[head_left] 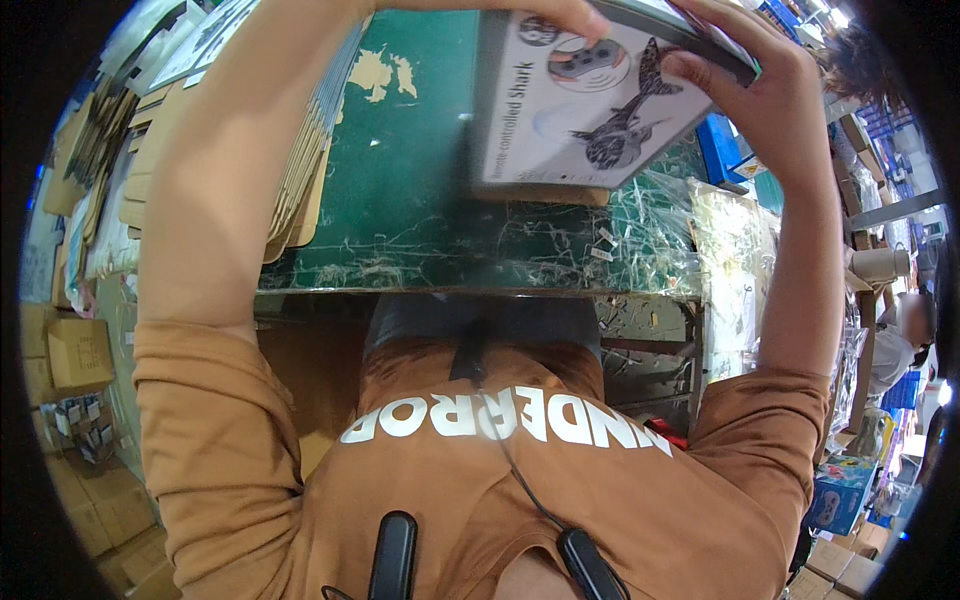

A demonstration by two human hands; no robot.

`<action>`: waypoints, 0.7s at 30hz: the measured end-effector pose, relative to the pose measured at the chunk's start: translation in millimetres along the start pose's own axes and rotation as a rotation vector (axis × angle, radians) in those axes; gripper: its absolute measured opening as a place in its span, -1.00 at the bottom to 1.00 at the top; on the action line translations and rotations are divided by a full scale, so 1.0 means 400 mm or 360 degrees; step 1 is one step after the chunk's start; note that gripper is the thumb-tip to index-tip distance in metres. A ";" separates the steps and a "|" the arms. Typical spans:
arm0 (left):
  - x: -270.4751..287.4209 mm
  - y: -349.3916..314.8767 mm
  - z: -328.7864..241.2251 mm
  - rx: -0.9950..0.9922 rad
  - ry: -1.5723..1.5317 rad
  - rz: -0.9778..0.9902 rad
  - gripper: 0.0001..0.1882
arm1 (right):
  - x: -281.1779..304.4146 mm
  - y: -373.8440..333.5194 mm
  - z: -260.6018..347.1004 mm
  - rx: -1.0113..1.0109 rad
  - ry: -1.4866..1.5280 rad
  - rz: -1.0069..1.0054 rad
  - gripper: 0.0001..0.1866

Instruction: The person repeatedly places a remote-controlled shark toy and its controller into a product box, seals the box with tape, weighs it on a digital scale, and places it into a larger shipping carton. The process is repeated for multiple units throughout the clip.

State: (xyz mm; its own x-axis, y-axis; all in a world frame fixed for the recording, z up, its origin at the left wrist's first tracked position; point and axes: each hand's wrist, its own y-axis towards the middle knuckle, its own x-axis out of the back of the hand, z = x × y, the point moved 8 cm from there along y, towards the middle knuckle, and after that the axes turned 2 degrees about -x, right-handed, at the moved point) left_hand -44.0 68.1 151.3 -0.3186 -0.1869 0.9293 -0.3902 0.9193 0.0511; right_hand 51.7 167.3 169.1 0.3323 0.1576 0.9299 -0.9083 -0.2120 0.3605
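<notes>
A white and grey toy box [540,130] is held tilted over the far part of the green table. On its face are pictures of a dark shark and a controller. My right hand [755,75] grips the box at its upper right edge, thumb against the printed face. My left hand [565,14] reaches across the top of the picture and has a finger on the box's upper part; the frame's edge cuts off the rest of this hand. Under the box's lower edge, a piece of brown cardboard [560,194] shows on the table.
The green table [400,200] has worn paint and a scuffed front edge [480,291]. Flat cardboard sheets [300,210] are stacked at left. Clear plastic wrap [660,235] and a blue object [718,150] lie at right. Cartons [80,352] stand far left; another person [895,350] is far right.
</notes>
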 end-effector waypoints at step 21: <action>-0.043 0.031 -0.105 -0.0697 0.0375 -0.0608 -0.45 | -0.187 -0.403 -0.726 -0.2099 0.1216 -0.0393 -0.59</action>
State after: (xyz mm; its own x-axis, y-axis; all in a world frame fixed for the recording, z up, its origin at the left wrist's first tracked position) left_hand -7.2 97.2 151.4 -0.0083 -0.4952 0.8687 -0.0326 0.8684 0.4947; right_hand 99.4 469.9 20.2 0.6717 0.5863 0.4528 -0.5609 0.8018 -0.2062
